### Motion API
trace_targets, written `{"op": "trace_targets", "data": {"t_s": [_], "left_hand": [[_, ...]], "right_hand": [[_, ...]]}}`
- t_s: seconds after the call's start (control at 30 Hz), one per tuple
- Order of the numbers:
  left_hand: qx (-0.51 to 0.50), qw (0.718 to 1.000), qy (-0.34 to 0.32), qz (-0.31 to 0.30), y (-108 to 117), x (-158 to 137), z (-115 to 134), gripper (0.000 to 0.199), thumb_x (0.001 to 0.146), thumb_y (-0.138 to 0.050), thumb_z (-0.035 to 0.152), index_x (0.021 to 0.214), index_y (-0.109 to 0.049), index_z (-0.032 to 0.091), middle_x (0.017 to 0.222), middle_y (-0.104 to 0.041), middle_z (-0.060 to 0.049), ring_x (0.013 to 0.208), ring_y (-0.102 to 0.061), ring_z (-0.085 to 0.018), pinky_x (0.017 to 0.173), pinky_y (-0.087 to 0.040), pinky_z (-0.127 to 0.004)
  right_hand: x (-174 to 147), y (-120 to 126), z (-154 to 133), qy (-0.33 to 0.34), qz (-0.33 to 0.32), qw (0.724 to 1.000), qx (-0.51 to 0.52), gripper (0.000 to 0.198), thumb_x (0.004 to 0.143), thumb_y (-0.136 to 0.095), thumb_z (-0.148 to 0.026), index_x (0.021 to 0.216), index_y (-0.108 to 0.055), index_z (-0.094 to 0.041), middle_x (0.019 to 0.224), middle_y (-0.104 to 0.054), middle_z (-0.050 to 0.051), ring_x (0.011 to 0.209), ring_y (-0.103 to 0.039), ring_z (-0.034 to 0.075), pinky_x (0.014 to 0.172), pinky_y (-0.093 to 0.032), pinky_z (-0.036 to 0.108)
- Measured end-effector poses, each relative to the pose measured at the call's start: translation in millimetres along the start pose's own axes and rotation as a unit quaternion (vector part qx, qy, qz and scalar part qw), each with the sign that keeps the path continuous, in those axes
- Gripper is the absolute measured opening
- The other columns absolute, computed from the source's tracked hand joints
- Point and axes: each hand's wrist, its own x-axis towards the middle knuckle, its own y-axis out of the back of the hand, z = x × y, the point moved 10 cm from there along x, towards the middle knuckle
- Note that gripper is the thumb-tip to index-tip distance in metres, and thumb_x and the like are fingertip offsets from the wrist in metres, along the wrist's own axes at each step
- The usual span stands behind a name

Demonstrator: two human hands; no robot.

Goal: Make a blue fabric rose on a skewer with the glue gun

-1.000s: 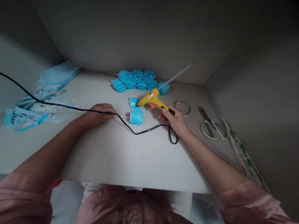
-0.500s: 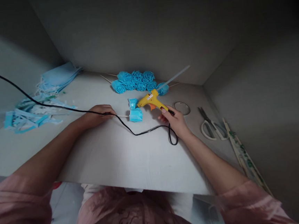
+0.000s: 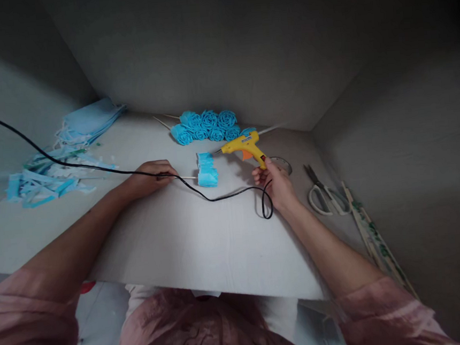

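Observation:
Closed around a thin wooden stick (image 3: 185,177), my left hand (image 3: 155,174) rests on the table. At the stick's right end is a light-blue strip (image 3: 207,178), partly wound, its loose length stretching away from me. My right hand (image 3: 278,183) grips a yellow glue gun (image 3: 240,143) by the handle. Its nozzle points left, close to the far end of the strip, with a small gap between. A clear glue stick (image 3: 271,128) juts from the gun's back. The black cord (image 3: 232,195) loops below the right hand and crosses over the stick and my left hand.
Several blue rosettes on sticks (image 3: 210,126) lie at the back. Folded blue masks (image 3: 92,120) and cut scraps (image 3: 59,174) are at left. To the right are a roll of tape (image 3: 281,164), scissors (image 3: 326,193) and thin sticks with green bits (image 3: 374,232). Walls enclose the table.
My right hand has drawn the glue gun to the right, away from the blue strip, and tilted it. The left hand and stick stay nearly in place.

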Motion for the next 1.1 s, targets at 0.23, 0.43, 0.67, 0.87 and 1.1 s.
{"op": "trace_targets", "data": {"t_s": [0.23, 0.43, 0.67, 0.87, 1.1], "left_hand": [[-0.038, 0.999, -0.008, -0.014, 0.5, 0.7, 7.5, 0.024, 0.095, -0.062, 0.033, 0.093, -0.078, 0.015, 0.087, -0.071, -0.008, 0.078, -0.067, -0.016, 0.072, -0.05, -0.023], [-0.057, 0.997, -0.002, -0.058, -4.7, -1.2, 10.9, 0.035, 0.1, -0.061, 0.046, 0.092, -0.078, 0.016, 0.088, -0.072, -0.008, 0.078, -0.066, -0.016, 0.074, -0.051, -0.022], [-0.051, 0.996, -0.008, -0.069, -6.5, -3.2, 4.9, 0.037, 0.102, -0.059, 0.046, 0.092, -0.078, 0.016, 0.088, -0.072, -0.009, 0.079, -0.068, -0.017, 0.076, -0.051, -0.024], [-0.043, 0.998, -0.012, -0.054, -5.3, -1.9, 2.0, 0.035, 0.099, -0.062, 0.047, 0.092, -0.079, 0.017, 0.089, -0.072, -0.009, 0.079, -0.067, -0.016, 0.076, -0.051, -0.023], [-0.045, 0.998, -0.013, -0.047, -5.3, -1.2, 2.5, 0.035, 0.099, -0.062, 0.046, 0.09, -0.079, 0.017, 0.089, -0.072, -0.009, 0.081, -0.067, -0.017, 0.077, -0.052, -0.024]], "right_hand": [[-1.0, -2.4, -0.5, -0.004, -0.006, 1.0, 0.009, 0.057, 0.058, -0.089, -0.068, 0.078, -0.066, -0.02, 0.064, -0.07, -0.001, 0.052, -0.058, 0.009, 0.048, -0.046, 0.02], [-2.8, -4.3, -5.0, 0.012, -0.012, 1.0, -0.009, 0.051, 0.062, -0.086, -0.064, 0.079, -0.064, -0.021, 0.061, -0.068, -0.002, 0.051, -0.057, 0.01, 0.049, -0.046, 0.022], [-11.6, -14.9, -15.3, 0.07, -0.055, 0.989, -0.117, 0.041, 0.073, -0.078, -0.06, 0.085, -0.069, -0.022, 0.061, -0.067, -0.002, 0.056, -0.06, 0.013, 0.055, -0.049, 0.026], [-18.3, -19.0, -22.5, 0.088, -0.059, 0.988, -0.113, 0.035, 0.077, -0.077, -0.055, 0.088, -0.075, -0.022, 0.06, -0.068, -0.001, 0.057, -0.06, 0.014, 0.056, -0.05, 0.027], [-18.4, -24.4, -14.9, 0.068, -0.083, 0.985, -0.138, 0.039, 0.076, -0.08, -0.056, 0.097, -0.078, -0.023, 0.063, -0.07, -0.001, 0.056, -0.06, 0.013, 0.056, -0.05, 0.026]]}}
